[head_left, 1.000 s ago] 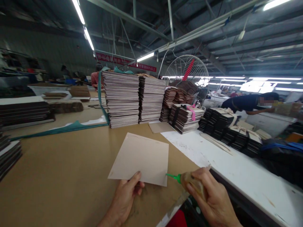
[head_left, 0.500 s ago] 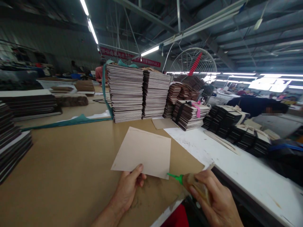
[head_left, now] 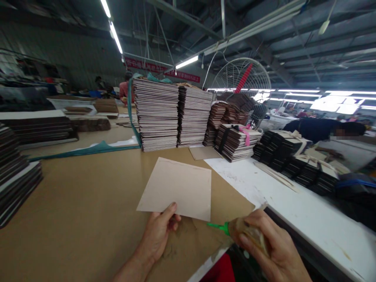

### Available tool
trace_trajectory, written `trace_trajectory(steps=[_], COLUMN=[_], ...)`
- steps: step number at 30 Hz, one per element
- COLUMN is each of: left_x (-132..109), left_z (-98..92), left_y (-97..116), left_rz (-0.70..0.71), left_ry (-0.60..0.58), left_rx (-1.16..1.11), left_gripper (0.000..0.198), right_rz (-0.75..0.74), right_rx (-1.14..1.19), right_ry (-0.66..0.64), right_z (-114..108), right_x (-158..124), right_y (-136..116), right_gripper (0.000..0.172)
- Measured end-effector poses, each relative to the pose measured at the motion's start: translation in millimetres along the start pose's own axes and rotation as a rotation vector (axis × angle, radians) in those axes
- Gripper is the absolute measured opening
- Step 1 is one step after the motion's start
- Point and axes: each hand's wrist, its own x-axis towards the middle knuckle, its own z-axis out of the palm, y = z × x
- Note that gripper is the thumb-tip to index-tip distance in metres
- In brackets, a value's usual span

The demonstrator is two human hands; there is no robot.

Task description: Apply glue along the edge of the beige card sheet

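A pale beige four-sided panel (head_left: 179, 188) is held over the brown tabletop (head_left: 88, 203), its near edge pinched between the thumb and fingers of my left hand (head_left: 160, 235). My right hand (head_left: 272, 244) is wrapped round a brownish glue bottle (head_left: 245, 233) with a green nozzle (head_left: 217, 226). The nozzle points left, just below the panel's near right corner, with a small gap between them. A faint line runs along the panel's far edge.
Two tall stacks of panels (head_left: 157, 115) stand at the back, beside tied bundles (head_left: 236, 143) and a large fan (head_left: 242, 78). More dark stacks (head_left: 20, 188) are at the left. A white table (head_left: 282, 196) is at the right, where a person (head_left: 317, 129) leans over.
The bottle in my right hand has moved slightly down, and its nozzle has come off the panel's near right corner. The panel has shifted very little.
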Motion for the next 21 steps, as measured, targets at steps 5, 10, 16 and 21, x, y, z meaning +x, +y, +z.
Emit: trace_trajectory(steps=[5, 10, 16, 21], left_x=[0, 0, 2, 2], left_z=[-0.4, -3.1, -3.8, -2.7], left_y=[0, -1, -3, -2], left_rz=[-0.001, -0.009, -0.005, -0.007], left_ry=[-0.017, -0.059, -0.062, -0.054], left_rx=[0.039, 0.076, 0.077, 0.099], left_gripper=[0.067, 0.065, 0.064, 0.067], right_rz=[0.075, 0.100, -0.035, -0.029], right_rx=[0.001, -0.015, -0.029, -0.124], right_ry=[0.163, 0.200, 0.060, 0.214], right_z=[-1, 8, 5, 5], right_x=[6, 6, 8, 15], right_y=[10, 22, 12, 12], right_gripper=[0.017, 0.019, 0.017, 0.018])
